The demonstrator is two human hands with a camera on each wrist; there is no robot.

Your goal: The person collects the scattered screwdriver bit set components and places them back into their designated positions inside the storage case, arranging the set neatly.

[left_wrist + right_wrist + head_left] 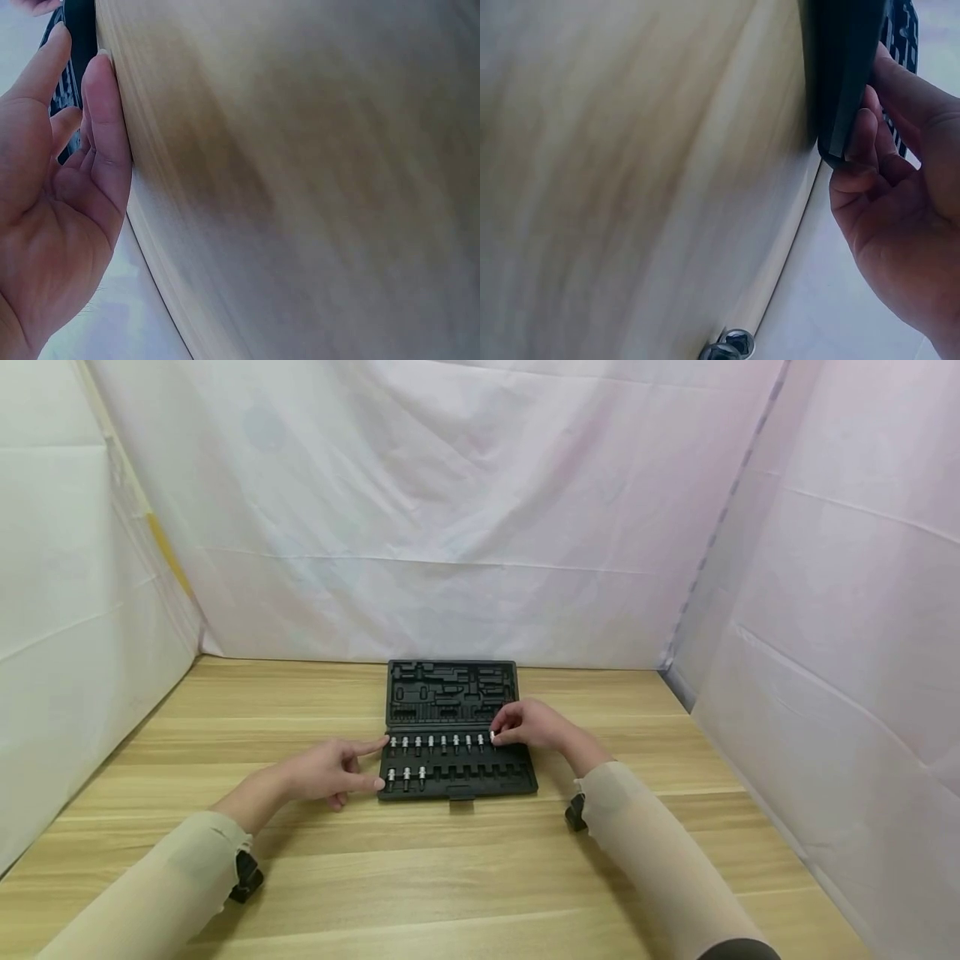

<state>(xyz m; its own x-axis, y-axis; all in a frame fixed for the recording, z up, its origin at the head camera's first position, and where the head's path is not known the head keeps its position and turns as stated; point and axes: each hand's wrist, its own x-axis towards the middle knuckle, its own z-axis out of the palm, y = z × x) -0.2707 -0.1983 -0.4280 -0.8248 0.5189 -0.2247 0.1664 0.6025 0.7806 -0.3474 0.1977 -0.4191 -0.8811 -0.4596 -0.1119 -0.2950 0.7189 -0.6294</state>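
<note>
A black tool case [461, 789] lies unfolded on the table, its moulded lid [450, 689] at the back. Silver bit sockets [431, 743] line the upper row, and three more bit sockets [407, 777] sit at the left of the lower row. My right hand [534, 725] pinches a bit socket [492, 737] between thumb and index finger at the upper row's right end. At the case's left edge, my left hand [326, 772] has its index finger and thumb stretched out, their tips right at the edge. The held bit socket is hidden in the right wrist view.
The wooden table [420, 877] carries the case near its back edge. Two round metal sockets [739, 341] show at the bottom of the right wrist view. White sheeting [435, 527] hangs behind the table and at both sides. A black latch [461, 806] sticks out at the case's front.
</note>
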